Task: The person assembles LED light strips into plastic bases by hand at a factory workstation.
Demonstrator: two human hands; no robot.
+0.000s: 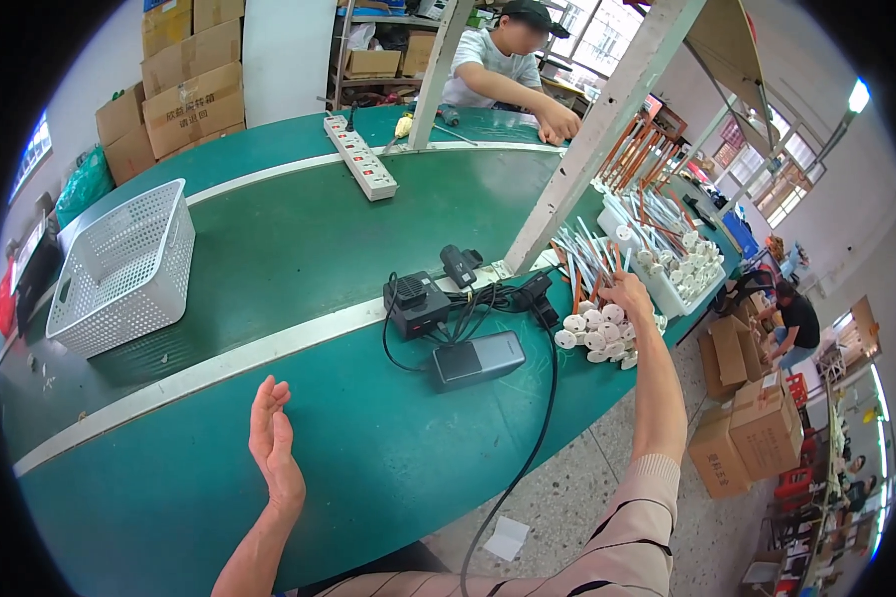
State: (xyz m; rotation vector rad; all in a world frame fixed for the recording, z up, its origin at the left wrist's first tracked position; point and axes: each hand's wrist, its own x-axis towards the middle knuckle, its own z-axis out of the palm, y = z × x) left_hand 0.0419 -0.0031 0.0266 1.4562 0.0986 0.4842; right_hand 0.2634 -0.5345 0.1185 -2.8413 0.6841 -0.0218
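My left hand hovers above the green table near its front edge, fingers stretched flat and together, holding nothing. My right hand reaches far to the right and touches a pile of white round-headed parts with thin rods at the table's right edge; whether its fingers grip one I cannot tell. Between my hands lie a grey rectangular box, a black box and tangled black cables.
A white mesh basket stands at the left. A white power strip lies at the back. A white slanted post rises mid-table. A white tray with more rods is at the right. A person works opposite. Cardboard boxes stand on the floor.
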